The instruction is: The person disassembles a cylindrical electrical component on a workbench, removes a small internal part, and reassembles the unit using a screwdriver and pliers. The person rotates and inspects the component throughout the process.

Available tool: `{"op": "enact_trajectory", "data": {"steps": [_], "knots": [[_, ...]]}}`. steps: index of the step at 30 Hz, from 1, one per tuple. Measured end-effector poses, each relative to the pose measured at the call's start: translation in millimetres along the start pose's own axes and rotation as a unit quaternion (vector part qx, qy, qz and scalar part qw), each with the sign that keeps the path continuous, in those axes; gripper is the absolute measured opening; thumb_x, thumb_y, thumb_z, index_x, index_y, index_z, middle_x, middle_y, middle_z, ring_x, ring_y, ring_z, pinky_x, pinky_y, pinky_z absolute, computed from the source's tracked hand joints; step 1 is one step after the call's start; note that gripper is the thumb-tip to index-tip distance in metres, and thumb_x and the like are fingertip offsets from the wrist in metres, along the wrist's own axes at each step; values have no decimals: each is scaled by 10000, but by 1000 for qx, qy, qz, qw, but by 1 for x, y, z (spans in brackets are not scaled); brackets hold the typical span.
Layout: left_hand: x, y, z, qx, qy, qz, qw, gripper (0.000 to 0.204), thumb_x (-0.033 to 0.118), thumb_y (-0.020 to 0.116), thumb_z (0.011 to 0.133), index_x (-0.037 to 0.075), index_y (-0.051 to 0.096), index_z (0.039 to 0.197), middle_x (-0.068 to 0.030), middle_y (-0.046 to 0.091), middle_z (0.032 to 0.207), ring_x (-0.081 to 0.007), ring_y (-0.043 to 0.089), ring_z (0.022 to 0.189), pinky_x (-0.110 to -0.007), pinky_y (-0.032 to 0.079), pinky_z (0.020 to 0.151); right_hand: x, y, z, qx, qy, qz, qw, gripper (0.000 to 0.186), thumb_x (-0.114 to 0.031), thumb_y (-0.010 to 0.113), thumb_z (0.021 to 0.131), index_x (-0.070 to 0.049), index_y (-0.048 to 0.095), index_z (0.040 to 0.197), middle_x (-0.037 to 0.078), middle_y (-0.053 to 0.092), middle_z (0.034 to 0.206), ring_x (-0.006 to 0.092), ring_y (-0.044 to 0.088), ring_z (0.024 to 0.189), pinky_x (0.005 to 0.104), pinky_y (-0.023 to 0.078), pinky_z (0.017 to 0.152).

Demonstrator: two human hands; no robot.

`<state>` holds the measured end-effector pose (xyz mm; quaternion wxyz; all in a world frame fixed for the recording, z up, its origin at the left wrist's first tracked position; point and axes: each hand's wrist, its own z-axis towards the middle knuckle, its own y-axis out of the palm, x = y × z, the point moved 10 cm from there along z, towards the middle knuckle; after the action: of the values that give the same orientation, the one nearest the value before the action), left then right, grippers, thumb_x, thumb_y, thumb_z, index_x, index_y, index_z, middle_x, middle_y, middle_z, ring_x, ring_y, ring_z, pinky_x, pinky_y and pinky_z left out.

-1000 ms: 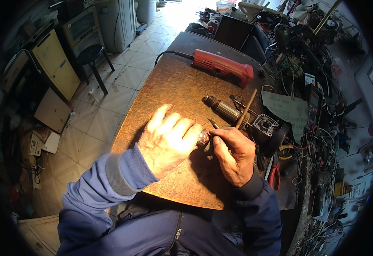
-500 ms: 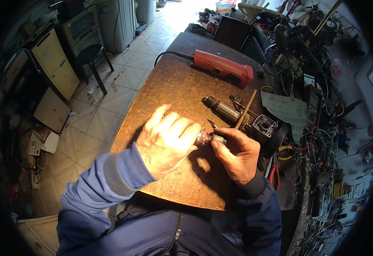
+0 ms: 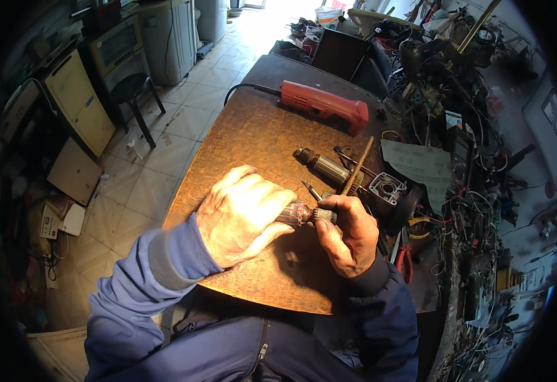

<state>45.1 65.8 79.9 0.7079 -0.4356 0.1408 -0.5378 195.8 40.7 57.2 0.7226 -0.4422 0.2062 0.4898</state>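
Note:
My left hand [image 3: 243, 216] is wrapped round the body of a motor armature [image 3: 299, 214], whose copper-coloured windings show between the hands. At its other end, the thumb and fingers of my right hand [image 3: 350, 234] pinch the pale ribbed commutator [image 3: 325, 216]. A slim pointed tool [image 3: 311, 190] sticks out beyond the right fingers; whether they hold it or it lies on the table, I cannot tell. Just past the hands lies a second armature [image 3: 329, 167], beside a wooden stick [image 3: 359, 164] and a metal gear housing [image 3: 388, 189].
A red power tool body [image 3: 323, 105] with a black cord lies at the table's far side. Red-handled pliers [image 3: 404, 258] rest right of my right hand. Tangled wires and parts [image 3: 418, 95] crowd the right side. A black stool [image 3: 132, 89] stands on the tiled floor at left.
The view has shifted slightly. More of the armature's windings now shows between my hands, and the pointed tool has tilted a little relative to my right hand. Both hands keep their grip.

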Motion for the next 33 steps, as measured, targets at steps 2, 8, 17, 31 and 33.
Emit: {"op": "enact_trajectory", "data": {"steps": [2,8,17,31,33], "knots": [[-1,-1,2,-8,4,-32,999,399,246,818,804,49,667,1116,-96,700,954,-287,678,922,-441,496,938,-10,-2,0,18,-43,-32,998,260,-45,735,897,36,635,1123,129,636,856,229,624,672,315,495,625],[3,-2,1,-8,26,-96,995,416,256,814,818,19,683,1133,-108,716,935,-318,660,819,-422,493,779,-35,-4,-1,73,-143,-71,985,244,-6,718,840,41,644,1067,143,587,758,256,579,589,343,452,546],[1,2,2,-31,16,-132,991,428,242,814,819,20,682,1160,-106,721,949,-319,670,844,-421,494,786,-36,-3,-4,79,-164,-100,978,211,-43,739,870,28,650,1047,140,590,748,281,595,584,363,463,532],[7,2,3,-41,27,-128,991,429,228,813,820,24,681,1173,-120,728,980,-333,670,861,-423,503,788,-36,-5,-10,104,-142,-101,979,183,-86,757,903,-2,642,1019,142,651,766,299,639,588,363,497,534],[7,3,3,-49,28,-151,987,425,224,813,824,20,680,1173,-128,727,973,-345,672,863,-430,511,787,-38,-4,-10,95,-144,-104,979,185,-91,763,896,-13,641,1011,138,651,762,301,642,587,365,498,532]]}}
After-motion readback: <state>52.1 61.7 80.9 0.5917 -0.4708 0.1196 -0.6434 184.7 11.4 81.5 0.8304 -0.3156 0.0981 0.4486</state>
